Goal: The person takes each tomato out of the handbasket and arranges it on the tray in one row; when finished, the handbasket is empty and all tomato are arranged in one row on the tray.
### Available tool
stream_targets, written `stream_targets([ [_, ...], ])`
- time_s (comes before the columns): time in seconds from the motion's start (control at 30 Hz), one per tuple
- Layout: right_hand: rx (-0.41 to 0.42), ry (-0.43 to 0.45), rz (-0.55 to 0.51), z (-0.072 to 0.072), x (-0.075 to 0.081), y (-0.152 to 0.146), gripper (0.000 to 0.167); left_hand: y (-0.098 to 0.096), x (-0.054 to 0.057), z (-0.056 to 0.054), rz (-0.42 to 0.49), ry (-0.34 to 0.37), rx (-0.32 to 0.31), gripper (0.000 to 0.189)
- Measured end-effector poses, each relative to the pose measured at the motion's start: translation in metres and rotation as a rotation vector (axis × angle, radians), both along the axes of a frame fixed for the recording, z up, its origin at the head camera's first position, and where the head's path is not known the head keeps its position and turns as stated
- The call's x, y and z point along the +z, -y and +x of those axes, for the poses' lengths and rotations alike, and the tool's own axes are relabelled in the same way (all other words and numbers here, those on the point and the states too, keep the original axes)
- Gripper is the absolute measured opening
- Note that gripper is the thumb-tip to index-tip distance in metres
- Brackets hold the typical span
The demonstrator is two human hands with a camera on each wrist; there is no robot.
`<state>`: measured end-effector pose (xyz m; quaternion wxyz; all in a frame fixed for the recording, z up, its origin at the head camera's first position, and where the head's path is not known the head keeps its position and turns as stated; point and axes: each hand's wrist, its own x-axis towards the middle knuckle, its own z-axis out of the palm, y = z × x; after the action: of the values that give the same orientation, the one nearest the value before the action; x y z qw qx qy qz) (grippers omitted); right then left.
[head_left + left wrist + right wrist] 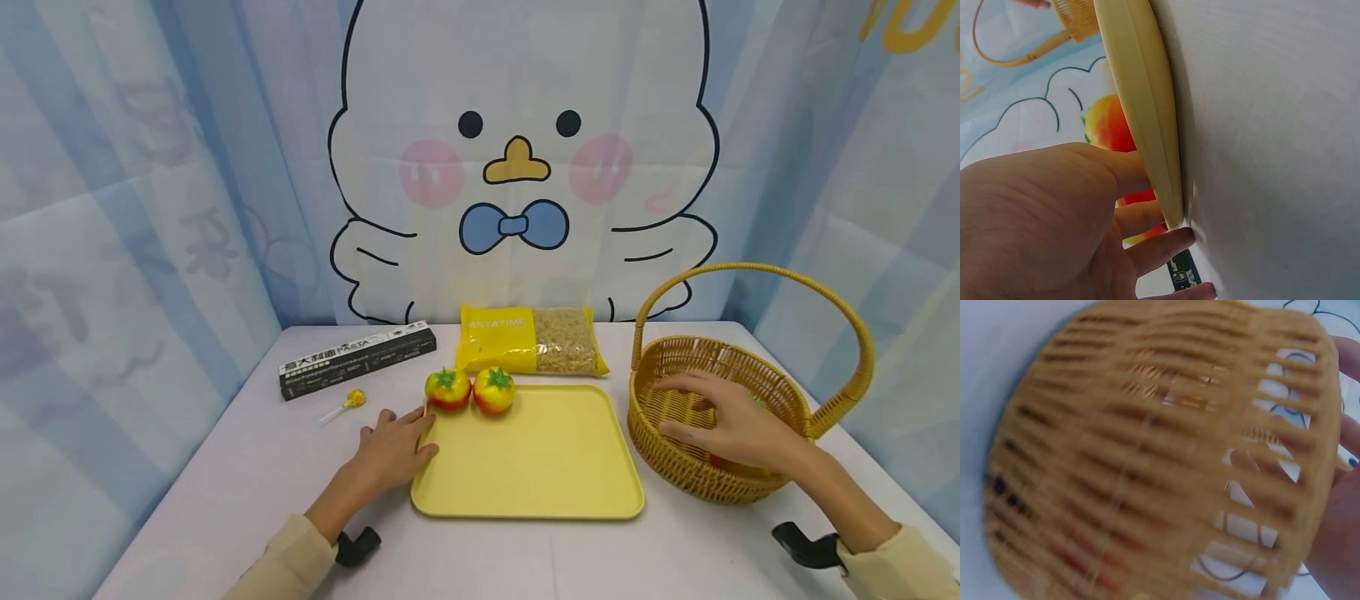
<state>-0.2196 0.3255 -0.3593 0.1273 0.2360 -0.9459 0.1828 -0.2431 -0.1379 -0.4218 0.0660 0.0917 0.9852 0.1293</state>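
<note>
My left hand (396,450) rests at the left edge of a yellow tray (547,467), its thumb and a finger over the rim. The left wrist view shows the tray's side (1147,112) edge-on beside the fairly straight fingers. Two red-and-yellow toy tomatoes with green tops, a left one (447,390) and a right one (493,392), sit at the tray's back left. Over the wicker basket (660,454) my right hand (738,421) hovers with fingers spread, and no held thing shows. A red item (723,463) lies inside the basket, partly hidden by the hand.
Behind the tray lies a yellow bag of pasta (498,337). At the back left are a black pasta box (360,362) and a small yellow lollipop (354,399). The basket's tall handle (757,267) arches above its opening. Printed curtains enclose the table.
</note>
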Motion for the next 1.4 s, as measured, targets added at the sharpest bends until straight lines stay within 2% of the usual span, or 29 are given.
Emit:
stream_targets([
  [0.17,-0.047,0.022,0.036,0.004,-0.003,-0.019,0.052,0.0,-0.001,0.0,-0.004,0.005,-0.01,0.054],
  [0.4,0.003,0.001,0.029,0.005,-0.008,-0.041,0.05,0.001,0.001,0.001,-0.009,0.008,-0.001,0.054],
  [0.63,0.004,0.025,0.066,0.008,-0.014,-0.057,0.048,0.001,0.001,0.001,-0.004,0.01,-0.002,0.054],
  [0.83,-0.013,0.096,0.068,0.009,-0.014,-0.062,0.048,0.002,0.0,0.0,-0.015,0.009,-0.002,0.055],
  [1.1,0.006,0.113,0.099,0.01,-0.014,-0.068,0.046,0.002,0.0,0.0,-0.013,0.007,-0.003,0.055],
  [1.4,0.015,0.205,0.121,0.01,-0.015,-0.072,0.046,0.002,-0.001,0.0,-0.01,0.001,-0.007,0.054],
])
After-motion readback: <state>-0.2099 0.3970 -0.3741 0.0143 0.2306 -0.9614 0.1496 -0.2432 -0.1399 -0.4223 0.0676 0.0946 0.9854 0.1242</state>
